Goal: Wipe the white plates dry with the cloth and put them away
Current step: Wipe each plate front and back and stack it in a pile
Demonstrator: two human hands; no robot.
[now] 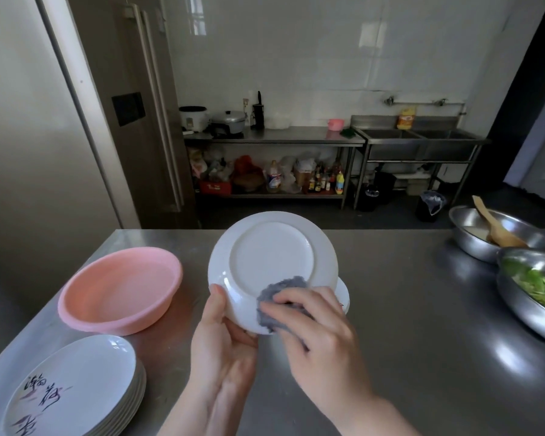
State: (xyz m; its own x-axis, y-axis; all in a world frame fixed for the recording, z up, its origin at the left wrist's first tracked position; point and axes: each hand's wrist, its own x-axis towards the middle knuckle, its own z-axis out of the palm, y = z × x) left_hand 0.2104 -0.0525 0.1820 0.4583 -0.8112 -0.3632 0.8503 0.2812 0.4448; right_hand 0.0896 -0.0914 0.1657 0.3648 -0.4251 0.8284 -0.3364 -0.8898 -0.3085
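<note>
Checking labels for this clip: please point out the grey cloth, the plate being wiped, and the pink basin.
grey cloth (282,286), head view, on the bunched top above the fingers.
plate being wiped (271,253), head view, on the flat underside.
pink basin (129,287), head view, on the inner floor.

1. Setting: a commercial-style kitchen, with a brushed stainless-steel worktop (390,309) in the foreground.
2. Far wall: white glazed tiles behind a double-basin stainless-steel sink (422,141) with wall-mounted taps.
3. Steel prep table (274,136) carrying a white rice cooker (192,118), a lidded metal pot (228,121) and a black knife block (258,116); sauce bottles (323,180) crowd its lower shelf.
4. Left: a tall metal-fronted refrigerator (29,136).
5. Right: round steel bowls, one holding chopped green vegetables (541,287).
</note>
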